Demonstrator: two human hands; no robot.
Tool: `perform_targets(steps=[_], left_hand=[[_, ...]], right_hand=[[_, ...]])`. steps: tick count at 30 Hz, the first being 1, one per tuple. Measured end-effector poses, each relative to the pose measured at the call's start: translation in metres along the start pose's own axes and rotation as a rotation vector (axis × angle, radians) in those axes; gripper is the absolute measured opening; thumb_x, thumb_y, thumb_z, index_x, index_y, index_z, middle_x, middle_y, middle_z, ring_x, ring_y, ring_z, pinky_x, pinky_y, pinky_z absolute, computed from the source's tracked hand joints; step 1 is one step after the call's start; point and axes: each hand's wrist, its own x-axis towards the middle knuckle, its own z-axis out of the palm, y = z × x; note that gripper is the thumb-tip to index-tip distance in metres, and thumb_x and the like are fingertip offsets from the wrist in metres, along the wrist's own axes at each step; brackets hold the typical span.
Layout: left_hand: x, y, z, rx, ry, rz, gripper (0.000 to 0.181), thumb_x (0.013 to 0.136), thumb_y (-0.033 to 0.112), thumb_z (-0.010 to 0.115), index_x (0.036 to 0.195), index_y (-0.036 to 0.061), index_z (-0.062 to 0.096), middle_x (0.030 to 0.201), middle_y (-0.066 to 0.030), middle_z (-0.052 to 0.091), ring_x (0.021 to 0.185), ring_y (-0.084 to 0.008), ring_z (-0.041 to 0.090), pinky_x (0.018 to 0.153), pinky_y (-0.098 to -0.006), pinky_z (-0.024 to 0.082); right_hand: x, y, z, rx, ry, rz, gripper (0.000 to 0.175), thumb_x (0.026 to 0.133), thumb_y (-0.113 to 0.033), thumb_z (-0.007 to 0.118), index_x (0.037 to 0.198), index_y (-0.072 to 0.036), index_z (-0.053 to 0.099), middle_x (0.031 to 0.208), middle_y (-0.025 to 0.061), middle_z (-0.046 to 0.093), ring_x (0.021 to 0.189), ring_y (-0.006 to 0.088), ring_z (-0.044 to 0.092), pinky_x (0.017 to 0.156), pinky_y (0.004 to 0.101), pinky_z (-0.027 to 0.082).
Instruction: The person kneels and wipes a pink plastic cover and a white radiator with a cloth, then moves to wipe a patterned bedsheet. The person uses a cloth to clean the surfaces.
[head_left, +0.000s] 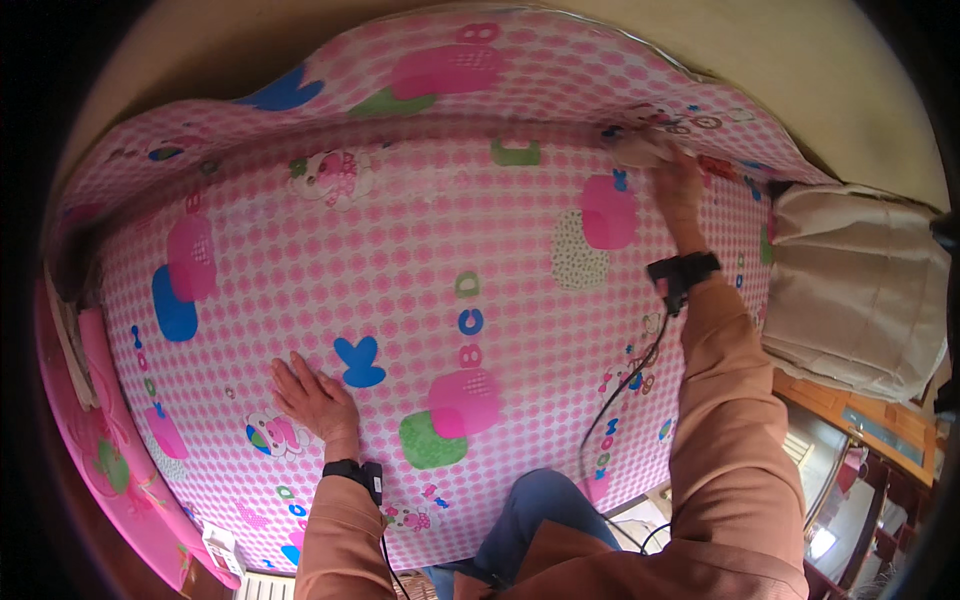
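Observation:
A pink sheet (420, 247) printed with dots, letters and cartoon animals covers a broad flat surface before me and runs up the wall behind it. My left hand (311, 397) lies palm down on the sheet, fingers spread and holding nothing. At the far right, my right hand (679, 180) presses a pale cloth (637, 150) near the fold where the sheet meets the wall. Both the hand and the cloth are blurred. A black strap with a device (682, 274) sits on my right wrist, and another strap (352, 474) is on the left.
A beige fabric-covered object (855, 285) stands against the right edge. Pink patterned material (120, 450) lines the left edge, near a small white box (223, 547). A black cable (611, 397) hangs from the right wrist over the sheet. My knee (544, 502) rests at the front edge.

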Motion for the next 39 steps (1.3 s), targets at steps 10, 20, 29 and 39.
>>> perform_targets(steps=[10,20,29,39], left_hand=[[-0.002,-0.003,0.002,0.015,-0.001,0.024,0.051,0.098,0.029,0.036,0.144,0.0082,0.038,0.151,-0.0179,0.03,0.14,-0.0356,0.027,0.114,-0.0512,0.016],[-0.001,-0.006,0.004,0.004,0.017,0.044,0.051,0.098,0.028,0.035,0.144,0.0076,0.038,0.151,-0.0185,0.031,0.14,-0.0354,0.028,0.114,-0.0503,0.017],[-0.002,-0.004,0.003,-0.003,0.038,0.055,0.05,0.099,0.03,0.033,0.144,0.0083,0.039,0.151,-0.0172,0.032,0.14,-0.0349,0.029,0.113,-0.0496,0.019],[-0.001,-0.005,0.006,0.022,0.041,0.074,0.052,0.1,0.033,0.029,0.144,0.0075,0.039,0.151,-0.0184,0.032,0.139,-0.0358,0.03,0.112,-0.0504,0.021]], right_hand=[[-0.04,-0.195,0.197,-0.315,-0.194,-0.458,0.051,0.077,-0.023,0.068,0.123,-0.008,0.053,0.118,0.015,0.057,0.112,0.0358,0.051,0.094,0.0501,0.04],[0.015,-0.114,0.184,-0.383,-0.472,-0.337,0.033,0.081,-0.018,0.059,0.113,-0.022,0.066,0.113,0.0117,0.064,0.105,0.0313,0.059,0.087,0.0404,0.049],[0.03,0.011,0.024,-0.743,-0.385,-0.108,0.034,0.082,-0.018,0.059,0.113,-0.027,0.066,0.106,0.0056,0.066,0.098,0.0311,0.062,0.08,0.0428,0.05],[-0.085,-0.035,0.043,0.038,-0.149,-0.225,0.04,0.088,-0.006,0.058,0.128,-0.003,0.052,0.12,0.0173,0.056,0.109,0.0281,0.055,0.089,0.0415,0.045]])
